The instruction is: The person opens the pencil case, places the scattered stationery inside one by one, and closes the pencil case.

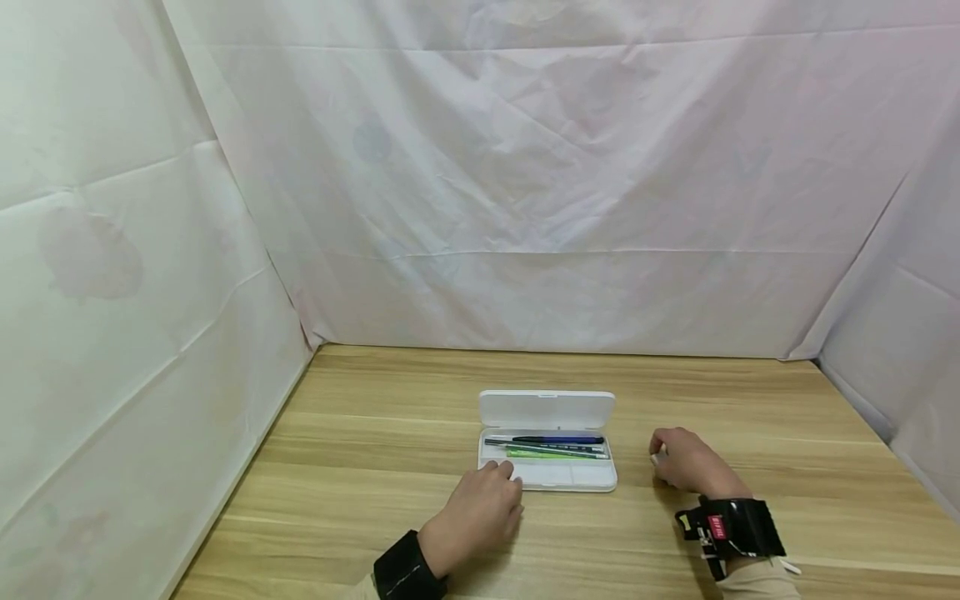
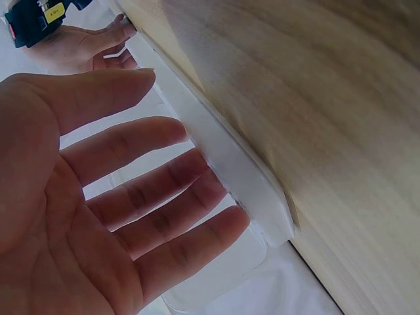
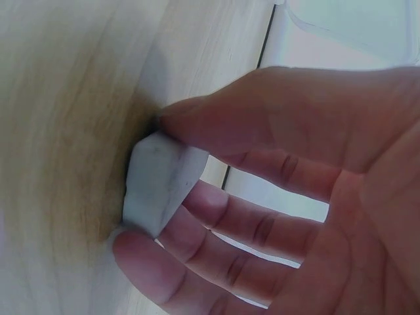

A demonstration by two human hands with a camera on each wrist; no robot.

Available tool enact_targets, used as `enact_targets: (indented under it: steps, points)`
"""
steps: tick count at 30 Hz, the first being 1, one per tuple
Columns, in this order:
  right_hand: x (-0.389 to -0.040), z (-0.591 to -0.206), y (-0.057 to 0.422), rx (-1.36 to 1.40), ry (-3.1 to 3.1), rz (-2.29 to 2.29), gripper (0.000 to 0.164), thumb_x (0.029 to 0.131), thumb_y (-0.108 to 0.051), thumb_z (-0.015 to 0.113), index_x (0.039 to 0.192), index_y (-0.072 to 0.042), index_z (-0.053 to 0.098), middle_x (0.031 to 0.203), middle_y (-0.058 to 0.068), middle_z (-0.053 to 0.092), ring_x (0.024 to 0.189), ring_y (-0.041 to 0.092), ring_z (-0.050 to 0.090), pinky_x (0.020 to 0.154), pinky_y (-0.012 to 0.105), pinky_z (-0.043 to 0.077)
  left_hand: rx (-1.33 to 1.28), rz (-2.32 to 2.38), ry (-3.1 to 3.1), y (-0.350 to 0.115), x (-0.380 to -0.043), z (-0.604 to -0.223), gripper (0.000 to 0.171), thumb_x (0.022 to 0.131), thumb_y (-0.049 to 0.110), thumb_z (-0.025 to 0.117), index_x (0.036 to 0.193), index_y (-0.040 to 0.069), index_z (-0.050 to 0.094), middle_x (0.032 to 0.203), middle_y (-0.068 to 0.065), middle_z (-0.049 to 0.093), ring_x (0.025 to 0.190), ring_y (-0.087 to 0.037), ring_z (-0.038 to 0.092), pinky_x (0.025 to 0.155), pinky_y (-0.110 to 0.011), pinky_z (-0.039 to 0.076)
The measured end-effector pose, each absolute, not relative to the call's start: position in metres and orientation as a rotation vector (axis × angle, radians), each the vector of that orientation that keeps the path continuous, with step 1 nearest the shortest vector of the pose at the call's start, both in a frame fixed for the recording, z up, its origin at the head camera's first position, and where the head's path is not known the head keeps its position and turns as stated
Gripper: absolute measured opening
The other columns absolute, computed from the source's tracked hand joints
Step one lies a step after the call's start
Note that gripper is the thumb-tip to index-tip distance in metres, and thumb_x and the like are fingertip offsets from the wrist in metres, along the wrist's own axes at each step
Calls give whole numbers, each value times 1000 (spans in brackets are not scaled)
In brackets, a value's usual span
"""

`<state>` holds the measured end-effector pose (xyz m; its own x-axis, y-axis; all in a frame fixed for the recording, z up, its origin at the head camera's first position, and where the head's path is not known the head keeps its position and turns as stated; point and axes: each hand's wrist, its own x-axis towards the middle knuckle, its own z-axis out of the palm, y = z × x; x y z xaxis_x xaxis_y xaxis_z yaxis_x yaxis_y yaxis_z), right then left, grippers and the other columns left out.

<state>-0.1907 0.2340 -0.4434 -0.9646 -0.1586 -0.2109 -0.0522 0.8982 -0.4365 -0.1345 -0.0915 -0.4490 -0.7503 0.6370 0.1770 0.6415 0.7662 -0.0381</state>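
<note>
An opened white pencil case (image 1: 592,477) lies on the table, its lid (image 1: 547,410) tipped up at the back. Inside are a dark blue pen (image 1: 558,439), dark patterned pencils and something bright green (image 1: 543,454). My left hand (image 1: 480,506) is at the case's front left corner; in the left wrist view its loosely extended fingers are at the white case edge (image 2: 216,144). To the right of the case, my right hand (image 1: 693,462) pinches a small white eraser (image 3: 157,180) between thumb and fingers, close to the tabletop. The head view hides the eraser behind the hand.
The wood-grained table (image 1: 390,450) is bounded by a white cloth (image 1: 525,208) at the back and by cloth walls left and right. The case's front compartment (image 1: 592,475) has a divider. Black straps (image 1: 408,568) circle both wrists.
</note>
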Motion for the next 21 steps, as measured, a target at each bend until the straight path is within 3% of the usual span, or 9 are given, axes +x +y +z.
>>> enact_targets:
  steps: [21]
  points:
    - [-192, -445, 233, -207, 2862, -595, 12, 85, 3, 59, 95, -2, 62, 87, 8, 57, 72, 21, 50, 61, 34, 42, -1014, -36, -2781, -91, -135, -451, 19, 84, 30, 75, 79, 13, 69, 79, 2, 57, 69, -13, 54, 53, -26, 44]
